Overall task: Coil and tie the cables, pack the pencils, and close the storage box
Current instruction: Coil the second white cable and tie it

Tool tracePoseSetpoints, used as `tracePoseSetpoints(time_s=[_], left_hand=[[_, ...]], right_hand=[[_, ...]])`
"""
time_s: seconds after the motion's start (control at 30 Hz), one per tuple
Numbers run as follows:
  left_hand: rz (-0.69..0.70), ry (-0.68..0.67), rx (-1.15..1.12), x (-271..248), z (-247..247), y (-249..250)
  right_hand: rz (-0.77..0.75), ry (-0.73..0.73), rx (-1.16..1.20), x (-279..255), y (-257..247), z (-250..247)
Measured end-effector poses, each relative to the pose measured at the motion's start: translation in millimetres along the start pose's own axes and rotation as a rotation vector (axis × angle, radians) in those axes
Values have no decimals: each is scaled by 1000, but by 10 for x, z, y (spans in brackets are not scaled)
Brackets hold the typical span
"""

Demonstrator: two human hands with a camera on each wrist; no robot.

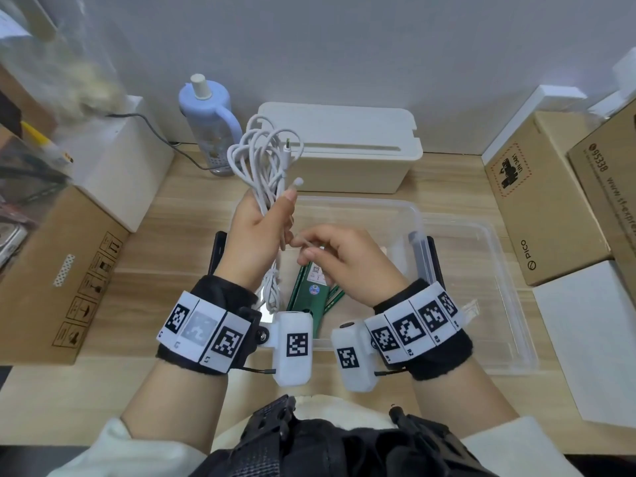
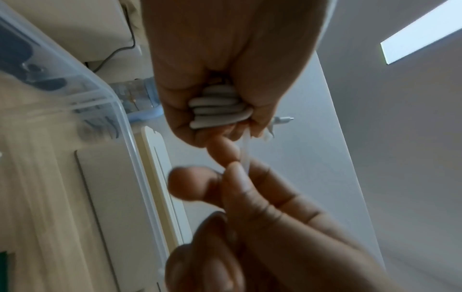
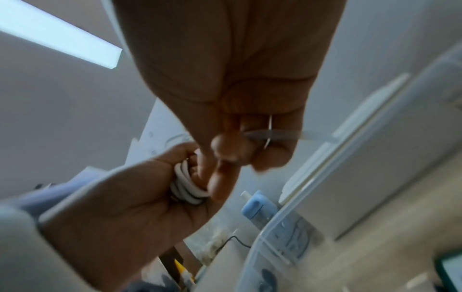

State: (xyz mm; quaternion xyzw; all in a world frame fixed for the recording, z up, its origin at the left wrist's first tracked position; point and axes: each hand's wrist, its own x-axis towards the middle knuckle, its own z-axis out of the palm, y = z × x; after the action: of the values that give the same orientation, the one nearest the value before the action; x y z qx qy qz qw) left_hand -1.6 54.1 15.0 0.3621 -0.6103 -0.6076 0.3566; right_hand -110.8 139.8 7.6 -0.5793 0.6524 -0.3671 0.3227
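Observation:
My left hand (image 1: 272,215) grips a coiled white cable (image 1: 263,156) upright above the clear storage box (image 1: 418,215); its loops fan out above the fist and a plug hangs below. The left wrist view shows the cable strands (image 2: 215,107) bunched in the fist. My right hand (image 1: 303,247) pinches a thin translucent tie (image 2: 246,156) just beside the left fist, seen in the right wrist view as a pale tie (image 3: 275,134) across the fingers. A green pencil pack (image 1: 309,290) lies inside the box under the hands.
A white closed cable box (image 1: 344,149) and a blue bottle (image 1: 210,122) stand behind the storage box. Cardboard boxes flank the desk, one at the left (image 1: 62,270) and one at the right (image 1: 537,201). The clear lid (image 1: 499,287) lies to the right, beside a white sheet (image 1: 592,339).

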Motion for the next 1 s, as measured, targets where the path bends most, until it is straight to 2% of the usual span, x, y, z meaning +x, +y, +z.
tracePoseSetpoints(time_s=[0.1, 0.2, 0.3, 0.5, 0.57, 0.63, 0.73, 0.8, 0.87, 0.93, 1.0], left_hand=[[60, -71, 9, -22, 15, 13], [141, -223, 56, -60, 67, 4], [137, -309, 45, -61, 101, 4], [174, -236, 152, -43, 76, -28], [185, -229, 172, -47, 81, -12], [153, -220, 156, -46, 80, -12], [-25, -274, -30, -50, 50, 0], [-166, -414, -235, -50, 19, 21], [-312, -625, -384, -60, -10, 58], [-433, -893, -401, -72, -28, 93], [-484, -1140, -289, -82, -12, 102]], right_hand=[[84, -30, 360, -14, 16, -9], [167, -36, 621, -3, 11, -72], [219, -70, 733, -19, -20, -132], [240, -241, 797, -56, -41, -170], [274, -196, 777, -38, -26, -154], [307, -89, 717, -26, -3, -154], [323, 112, 641, -9, 35, -219], [344, 230, 579, 5, 22, -286], [330, 281, 485, -3, -4, -314], [307, 241, 408, -9, -23, -308], [382, 121, 492, 1, -50, -329]])
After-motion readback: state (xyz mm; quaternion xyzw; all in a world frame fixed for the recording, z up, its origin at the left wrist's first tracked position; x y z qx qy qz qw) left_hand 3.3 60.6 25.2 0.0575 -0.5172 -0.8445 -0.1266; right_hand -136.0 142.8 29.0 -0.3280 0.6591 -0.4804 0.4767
